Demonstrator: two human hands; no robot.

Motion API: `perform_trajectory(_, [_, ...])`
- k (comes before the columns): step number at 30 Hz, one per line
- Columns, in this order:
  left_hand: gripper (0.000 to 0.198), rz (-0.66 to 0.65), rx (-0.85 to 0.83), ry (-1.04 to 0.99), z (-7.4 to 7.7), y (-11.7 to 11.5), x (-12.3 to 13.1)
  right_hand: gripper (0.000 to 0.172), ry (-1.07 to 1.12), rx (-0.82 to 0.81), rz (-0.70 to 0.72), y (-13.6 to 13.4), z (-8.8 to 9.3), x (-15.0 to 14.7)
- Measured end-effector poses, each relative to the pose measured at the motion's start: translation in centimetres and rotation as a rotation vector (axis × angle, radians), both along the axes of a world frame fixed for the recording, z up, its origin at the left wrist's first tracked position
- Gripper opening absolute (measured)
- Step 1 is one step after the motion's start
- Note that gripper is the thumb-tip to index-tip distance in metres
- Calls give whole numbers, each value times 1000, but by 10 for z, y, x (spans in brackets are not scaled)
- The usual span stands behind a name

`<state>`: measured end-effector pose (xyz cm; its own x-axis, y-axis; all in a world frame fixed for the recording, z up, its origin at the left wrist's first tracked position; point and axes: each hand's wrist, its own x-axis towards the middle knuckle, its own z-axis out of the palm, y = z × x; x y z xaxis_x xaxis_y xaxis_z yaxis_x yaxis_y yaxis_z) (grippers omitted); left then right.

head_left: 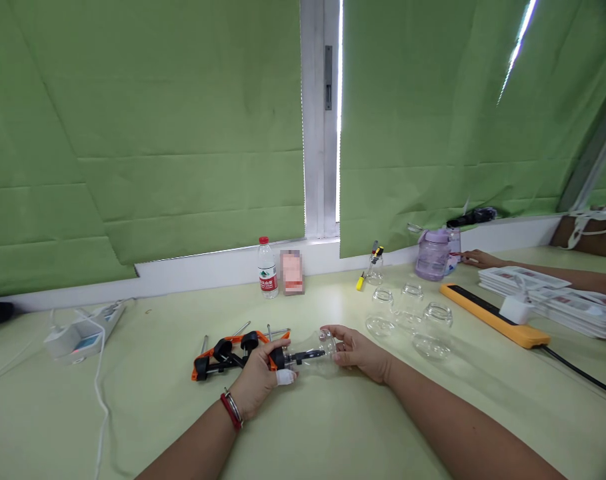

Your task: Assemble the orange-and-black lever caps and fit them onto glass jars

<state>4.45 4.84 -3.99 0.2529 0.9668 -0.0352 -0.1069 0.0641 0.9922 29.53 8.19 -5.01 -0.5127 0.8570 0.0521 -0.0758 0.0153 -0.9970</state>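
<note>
My left hand, a white wrap on its thumb, is closed around a black-and-orange clamp. The clamp's dark inner part reaches into a clear bottle that lies on its side; what the black piece inside is exactly, I cannot make out. My right hand grips the wide end of that bottle, thumb below and fingers above. Beside my left hand, partly behind it, several orange clamps with black knobs and metal rods lie in a heap on the table.
Clear jars stand to the right, with a jar of screwdrivers behind. A water bottle, a purple jug and an orange power strip are on the table. Another person's hand reaches in at right. A white cable runs at left.
</note>
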Motion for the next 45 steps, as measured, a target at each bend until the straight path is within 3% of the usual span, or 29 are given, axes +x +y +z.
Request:
perform_trajectory(3, [67,-13,-17,-15,2,-2,1,42,-90,17,10,1,2,-1])
perform_trajectory(6, [65,-5,-16,-27,1,-2,1,40,-130,51,1,2,2,-3])
perform_trajectory(11, [64,4,3,-36,-3,1,-1,45,-90,57,-7,1,1,-4])
perform_trajectory(16, [67,-1,5,-12,-3,2,-2,73,8,39,23,-3,3,0])
perform_trajectory(22, [67,12,6,-16,-1,0,0,74,-15,35,13,-3,2,0])
perform_trajectory(30, [68,8,-1,30,3,-2,1,43,-138,63,1,-1,5,-4])
perform_trajectory(38, [67,14,-15,3,5,-2,1,46,-148,98,-14,-1,0,-3])
perform_trajectory(39, [68,12,-19,3,5,-2,1,49,-120,89,-1,-1,-1,-1])
perform_trajectory(42, [68,8,-18,12,4,-1,1,83,-51,81,16,-1,-1,0])
perform_trajectory(45, [69,11,-12,15,3,-1,1,87,-55,109,34,-1,-2,-1])
